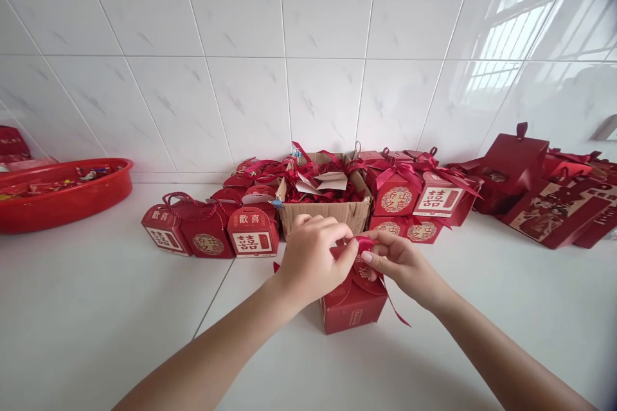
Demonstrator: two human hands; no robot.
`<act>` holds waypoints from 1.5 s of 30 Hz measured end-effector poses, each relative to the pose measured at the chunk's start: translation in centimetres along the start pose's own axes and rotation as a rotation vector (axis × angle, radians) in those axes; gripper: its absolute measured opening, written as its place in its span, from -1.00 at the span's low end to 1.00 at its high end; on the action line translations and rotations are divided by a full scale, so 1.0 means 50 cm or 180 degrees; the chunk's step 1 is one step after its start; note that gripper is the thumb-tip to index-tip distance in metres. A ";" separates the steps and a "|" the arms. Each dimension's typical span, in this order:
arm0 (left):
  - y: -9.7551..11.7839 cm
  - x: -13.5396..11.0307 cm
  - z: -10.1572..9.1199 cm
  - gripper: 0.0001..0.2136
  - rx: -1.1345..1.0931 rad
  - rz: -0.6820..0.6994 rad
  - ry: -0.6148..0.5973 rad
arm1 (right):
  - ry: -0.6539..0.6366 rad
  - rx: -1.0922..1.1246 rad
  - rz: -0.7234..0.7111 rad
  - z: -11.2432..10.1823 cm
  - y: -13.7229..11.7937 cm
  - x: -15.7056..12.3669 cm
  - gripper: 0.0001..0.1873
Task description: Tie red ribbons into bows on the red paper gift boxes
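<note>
A red gift box (354, 309) stands on the white counter in front of me, its top flaps partly hidden by my hands. Over its top, a dark red ribbon (365, 243) is pinched between the fingers of both hands. My left hand (315, 260) is closed, thumb and forefinger pressed together on the ribbon. From the other side my right hand (398, 263) grips the ribbon too, thumb against bent fingers. One loose ribbon end hangs down to the right of the box, and another tip shows left of my left hand.
Behind the box is a cardboard carton (328, 210) filled with red ribbons. Finished-looking red boxes (205, 231) stand to its left, and ribboned boxes (394, 196) are stacked to its right. A red basin (67, 199) sits far left; red gift bags (513, 167) lie far right.
</note>
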State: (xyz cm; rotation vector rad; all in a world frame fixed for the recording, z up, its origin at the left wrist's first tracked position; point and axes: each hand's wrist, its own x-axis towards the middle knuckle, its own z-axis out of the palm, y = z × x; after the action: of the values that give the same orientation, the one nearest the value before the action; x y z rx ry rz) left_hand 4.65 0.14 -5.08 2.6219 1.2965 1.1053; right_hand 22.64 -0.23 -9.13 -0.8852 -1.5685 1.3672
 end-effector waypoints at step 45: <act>-0.096 0.032 -0.109 -0.71 -0.1029 -0.1007 -0.2635 | 0.1114 -0.1040 -0.0036 0.069 0.015 -0.020 -0.70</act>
State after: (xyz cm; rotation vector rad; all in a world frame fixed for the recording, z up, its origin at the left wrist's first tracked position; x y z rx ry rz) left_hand -1.28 2.88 -1.51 2.1267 1.1340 0.1136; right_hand 19.82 -2.37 -10.17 -1.2366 -1.5358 0.8977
